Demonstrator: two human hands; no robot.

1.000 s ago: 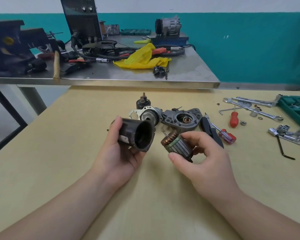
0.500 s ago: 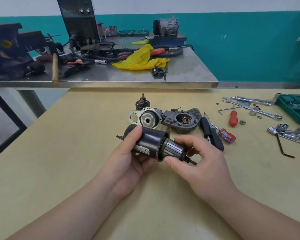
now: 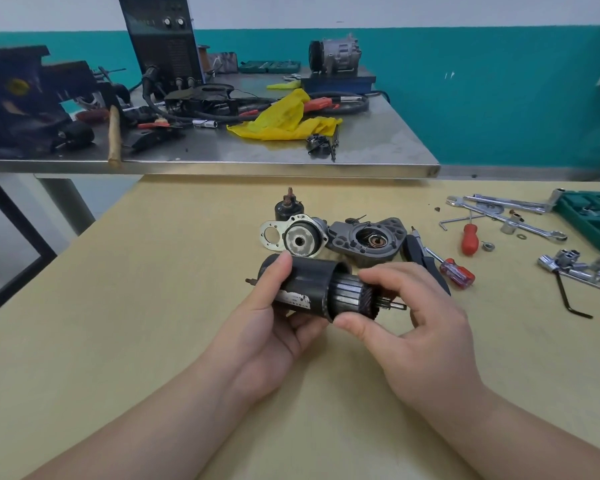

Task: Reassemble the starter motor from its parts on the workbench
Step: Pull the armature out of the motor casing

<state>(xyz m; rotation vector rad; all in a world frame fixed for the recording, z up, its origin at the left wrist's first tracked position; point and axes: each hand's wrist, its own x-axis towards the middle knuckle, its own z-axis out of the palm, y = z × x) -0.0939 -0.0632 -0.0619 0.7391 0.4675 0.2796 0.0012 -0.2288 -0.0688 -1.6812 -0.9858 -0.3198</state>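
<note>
Two benches | tan workbench (image 3: 153, 306) near | steel table (image 3: 378, 140) behind | teal wall (image 3: 499, 98)

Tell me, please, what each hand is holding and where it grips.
Left hand grips the black housing around its barrel; right hand pinches the armature at its exposed end.

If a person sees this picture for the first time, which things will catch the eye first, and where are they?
At the centre, the left hand grips a black motor housing while the right hand pinches the armature that sticks out of its open end. Just behind them on the wooden table lie other motor parts, among them a grey end cover. On the steel bench further back lies a bright yellow cloth.
</note>
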